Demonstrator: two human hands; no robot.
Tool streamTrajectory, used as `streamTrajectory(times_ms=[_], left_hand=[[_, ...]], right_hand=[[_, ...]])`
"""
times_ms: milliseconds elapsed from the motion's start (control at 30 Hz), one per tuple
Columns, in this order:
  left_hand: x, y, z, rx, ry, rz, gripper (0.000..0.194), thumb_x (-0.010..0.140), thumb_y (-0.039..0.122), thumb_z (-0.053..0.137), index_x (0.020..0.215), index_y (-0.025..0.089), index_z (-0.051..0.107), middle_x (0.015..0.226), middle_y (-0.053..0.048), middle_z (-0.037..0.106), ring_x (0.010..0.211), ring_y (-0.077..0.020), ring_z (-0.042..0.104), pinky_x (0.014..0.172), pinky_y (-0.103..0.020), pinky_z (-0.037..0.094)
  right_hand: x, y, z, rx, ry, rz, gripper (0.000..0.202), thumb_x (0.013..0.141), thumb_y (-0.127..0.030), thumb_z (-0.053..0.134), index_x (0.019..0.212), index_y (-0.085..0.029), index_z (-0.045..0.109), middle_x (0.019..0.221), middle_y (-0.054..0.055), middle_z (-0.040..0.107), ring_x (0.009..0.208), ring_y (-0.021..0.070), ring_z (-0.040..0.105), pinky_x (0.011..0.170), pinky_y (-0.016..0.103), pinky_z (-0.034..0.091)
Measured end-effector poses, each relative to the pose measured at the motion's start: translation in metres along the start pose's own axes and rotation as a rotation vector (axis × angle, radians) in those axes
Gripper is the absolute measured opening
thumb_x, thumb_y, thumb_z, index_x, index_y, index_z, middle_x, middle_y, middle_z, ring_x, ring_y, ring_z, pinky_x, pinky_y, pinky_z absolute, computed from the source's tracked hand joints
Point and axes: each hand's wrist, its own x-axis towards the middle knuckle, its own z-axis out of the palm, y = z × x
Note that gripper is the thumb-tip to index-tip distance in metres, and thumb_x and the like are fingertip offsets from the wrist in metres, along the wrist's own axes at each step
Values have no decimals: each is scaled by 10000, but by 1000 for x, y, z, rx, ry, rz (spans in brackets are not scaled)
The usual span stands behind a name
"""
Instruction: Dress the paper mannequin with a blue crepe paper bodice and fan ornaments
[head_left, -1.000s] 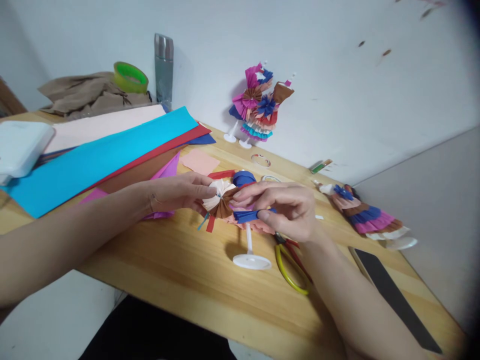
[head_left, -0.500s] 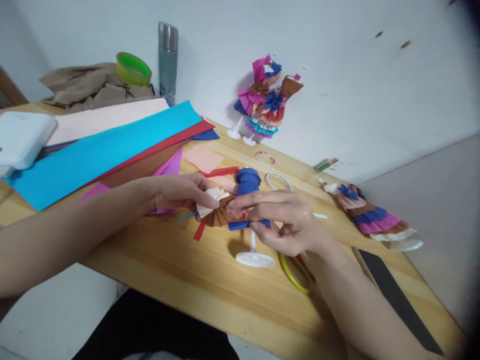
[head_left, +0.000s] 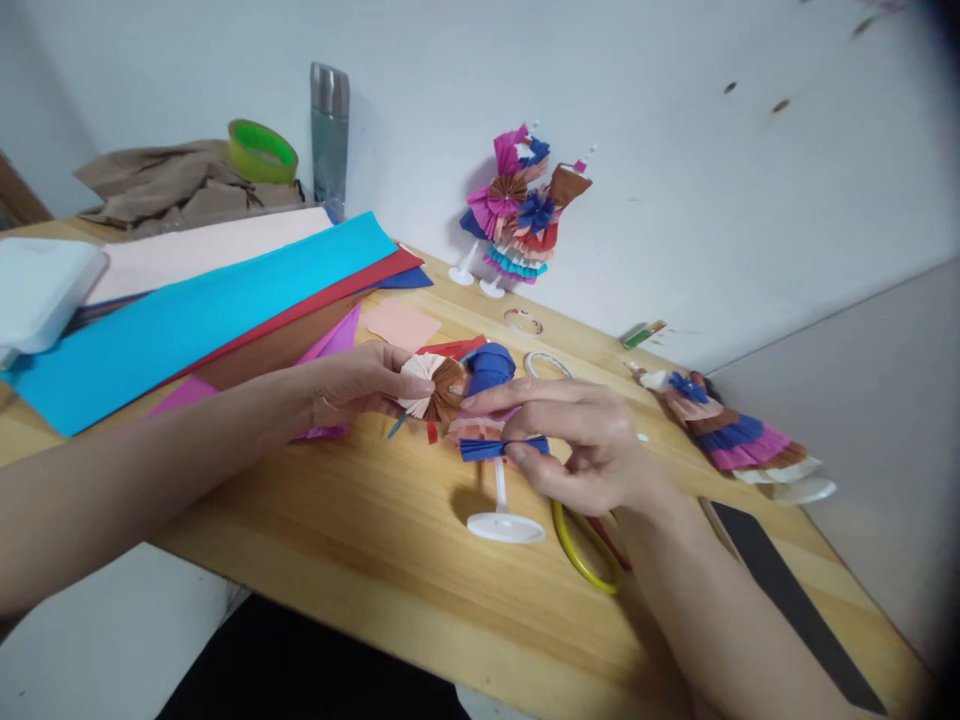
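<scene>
A pleated cream and brown paper fan (head_left: 442,387) is pinched in my left hand (head_left: 371,378), its thumb on the cream side. My right hand (head_left: 574,440) holds a narrow pleated blue paper piece (head_left: 484,449) between thumb and fingers, and its index fingertip reaches the fan's brown edge. Behind and between my hands stands a small dress form with a blue paper top (head_left: 491,368) and a peach ruffle, on a white round base (head_left: 505,527). Red and teal strips hang below the fan.
Coloured paper sheets (head_left: 217,300) lie at the left beside a white device (head_left: 49,290). Paper dresses (head_left: 517,205) stand by the wall; another (head_left: 731,430) lies at the right. Yellow-handled scissors (head_left: 581,555), a dark phone-like slab (head_left: 787,600) and tape rolls (head_left: 547,366) are near.
The fan has tilted upward and shows more of its face, and my left hand has risen slightly. The blue pleated piece now shows more fully in my right hand. The view has shifted a little.
</scene>
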Motion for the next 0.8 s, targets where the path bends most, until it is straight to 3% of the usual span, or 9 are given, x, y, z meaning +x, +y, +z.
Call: streamTrajectory(times_ms=[167,333,667,800], left_hand=[[0,0,2,-43,39,25,368,507,361,936,741,136,764,732,-62,741,689,-149,651,672,-243,492],[-2,2,5,-55,40,38,357,539,386,919,757,147,766,791,-59,754,710,-141,641,693,-248,486],[-3,0,7,-57,66,53,394,513,402,922,754,136,762,750,-62,745,759,-173,651,746,-268,487],[-2,0,8,-60,64,57,371,547,381,907,777,130,761,801,-84,757,766,-189,657,777,-301,497]], right_hand=[[1,2,5,-58,-31,20,168,832,-88,542,784,-220,635,1126,129,752,913,194,751,758,304,621],[1,5,11,9,-19,46,160,836,-96,559,762,-221,625,953,90,772,929,190,744,751,282,609],[1,4,18,7,71,93,143,846,-108,563,767,-212,619,1093,121,746,845,182,740,735,299,605],[1,7,21,-26,107,126,163,837,-113,570,717,-217,603,1034,108,760,895,196,742,760,306,602]])
